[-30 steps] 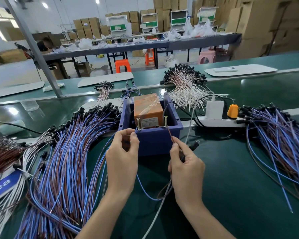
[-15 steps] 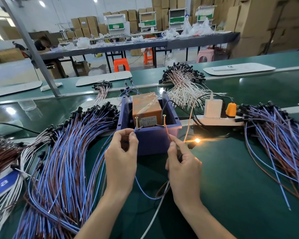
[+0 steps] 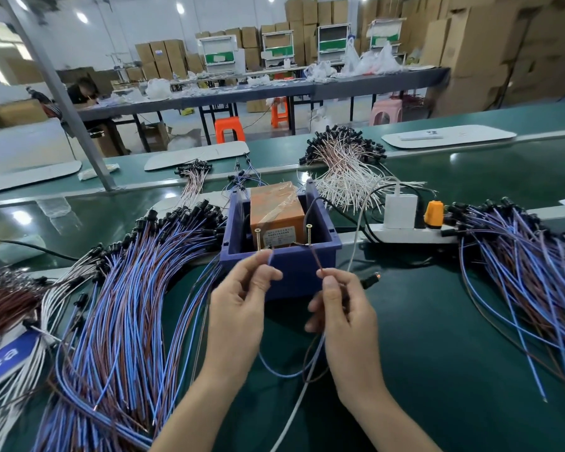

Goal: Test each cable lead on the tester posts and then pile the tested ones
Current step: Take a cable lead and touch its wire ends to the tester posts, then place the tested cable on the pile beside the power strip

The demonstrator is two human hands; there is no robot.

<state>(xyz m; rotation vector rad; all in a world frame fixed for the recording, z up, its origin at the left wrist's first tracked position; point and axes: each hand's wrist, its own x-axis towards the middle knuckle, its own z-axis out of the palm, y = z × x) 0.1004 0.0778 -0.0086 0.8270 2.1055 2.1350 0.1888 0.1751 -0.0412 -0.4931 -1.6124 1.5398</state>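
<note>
A long grey table [image 3: 356,88] runs across the middle of the room. Behind it, brown cardboard boxes [image 3: 163,57] are stacked high against a white wall [image 3: 111,31], with white-and-green racks [image 3: 331,44] among them. White plastic bags [image 3: 356,62] lie on it. An orange stool [image 3: 229,128] and a pink stool [image 3: 386,111] stand in front of it on the pale floor [image 3: 258,132]. A person [image 3: 82,93] sits at its left end. Ceiling lights [image 3: 82,17] glow above it.

Green bench [image 3: 437,337], as I see it through the head camera. Mid-surface stands a blue bin [image 3: 296,285]. To its left, a fan of blue and brown leads [image 3: 128,305] spreads to the near-left corner, and a second heap [image 3: 519,272] lies toward the right edge. A white power strip [image 3: 405,236] lies just right of the bin. Beyond the bin is a bundle of white leads [image 3: 346,171], and near the far edge a white board [image 3: 447,137].
</note>
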